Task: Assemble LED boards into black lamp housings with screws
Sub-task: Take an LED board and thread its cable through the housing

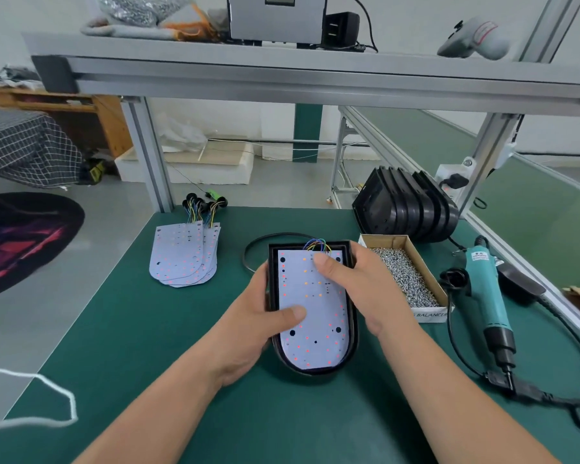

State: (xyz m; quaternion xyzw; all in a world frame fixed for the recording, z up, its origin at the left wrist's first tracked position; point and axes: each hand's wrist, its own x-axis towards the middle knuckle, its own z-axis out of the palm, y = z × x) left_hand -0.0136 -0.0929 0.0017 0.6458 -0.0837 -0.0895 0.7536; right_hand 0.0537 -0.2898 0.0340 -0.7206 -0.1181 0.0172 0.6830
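L hand (pixel 258 326) & R hand (pixel 355 283) each clamp a long side of the black housing (pixel 351 343), thumbs pressing the LED board (pixel 318 326) flat inside it, prob. to seat it before screwing. Screw box (pixel 387 241) sits just R of housing for quick reach, w/ electric driver (pixel 486 296) beyond; spare boards (pixel 181 256) lie L.
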